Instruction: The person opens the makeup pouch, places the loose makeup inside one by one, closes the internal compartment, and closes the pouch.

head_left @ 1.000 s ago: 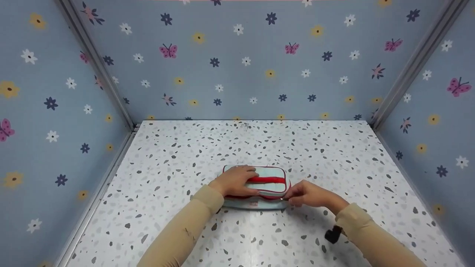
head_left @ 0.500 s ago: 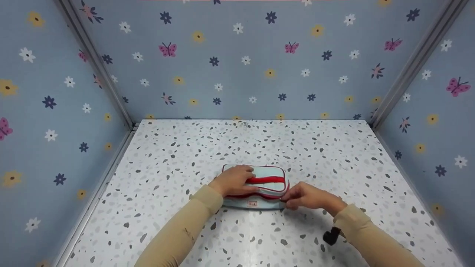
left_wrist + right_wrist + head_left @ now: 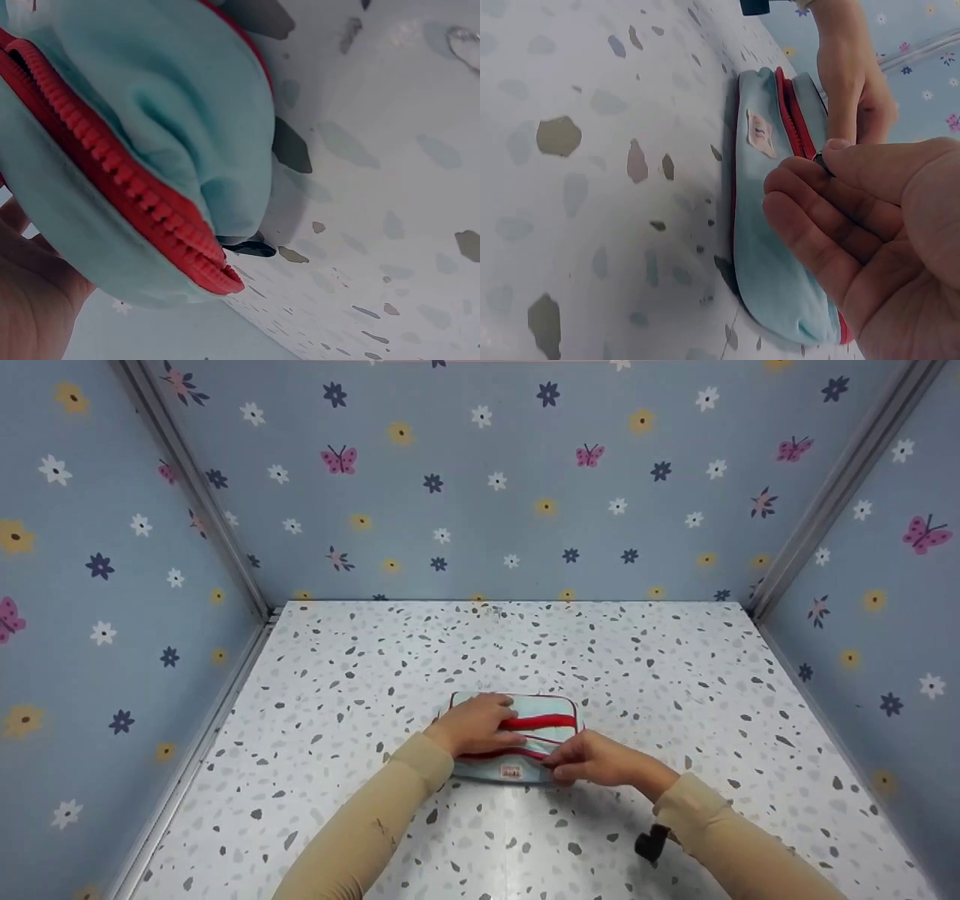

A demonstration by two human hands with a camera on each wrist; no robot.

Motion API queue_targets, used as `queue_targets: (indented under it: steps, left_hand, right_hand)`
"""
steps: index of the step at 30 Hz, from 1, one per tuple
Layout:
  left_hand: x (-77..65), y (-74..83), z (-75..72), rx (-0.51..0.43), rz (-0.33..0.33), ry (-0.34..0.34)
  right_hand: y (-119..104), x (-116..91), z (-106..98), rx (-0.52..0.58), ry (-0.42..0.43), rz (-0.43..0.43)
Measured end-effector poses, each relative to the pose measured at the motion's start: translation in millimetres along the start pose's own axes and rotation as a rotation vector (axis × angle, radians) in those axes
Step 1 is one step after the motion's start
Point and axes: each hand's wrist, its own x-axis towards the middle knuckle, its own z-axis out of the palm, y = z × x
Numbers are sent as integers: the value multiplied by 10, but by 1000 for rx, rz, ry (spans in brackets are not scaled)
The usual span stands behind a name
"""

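A light blue pencil case (image 3: 544,706) with red piping, a red top strap and a red zipper (image 3: 112,161) lies on the table. My left hand (image 3: 480,725) rests on its top, fingers spread over the left part of the strap. At the case's front right, my right hand (image 3: 596,757) pinches a dark zipper pull (image 3: 822,161) between thumb and index finger. Two rows of red teeth stand apart on the stretch nearer the left hand. A small label (image 3: 760,133) sits on the front. The right hand hides the zipper's right end in the head view.
The speckled white table (image 3: 375,660) extends on all sides of the case. Blue floral panels (image 3: 480,495) rise at the back and both sides, with metal posts (image 3: 191,487) at the corners. A black object (image 3: 652,844) is at the right wrist.
My right hand has moved left along the front of the case, carrying the zipper pull with it. The left hand has stayed in place on top.
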Motion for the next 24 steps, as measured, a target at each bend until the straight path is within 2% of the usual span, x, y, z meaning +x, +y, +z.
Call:
queue_targets:
  steps: [7, 13, 18, 24]
  left_hand:
    - [-3, 10, -21, 8, 28, 16]
    - [-7, 3, -6, 2, 19, 21]
    - [-22, 3, -12, 46, 26, 35]
    - [-37, 15, -3, 87, 9, 33]
  right_hand:
    - [-87, 97, 98, -10, 17, 2]
    - [-124, 86, 25, -45, 42, 8]
    - [-160, 57, -136, -63, 151, 15]
    - [-162, 72, -274, -154, 267, 14]
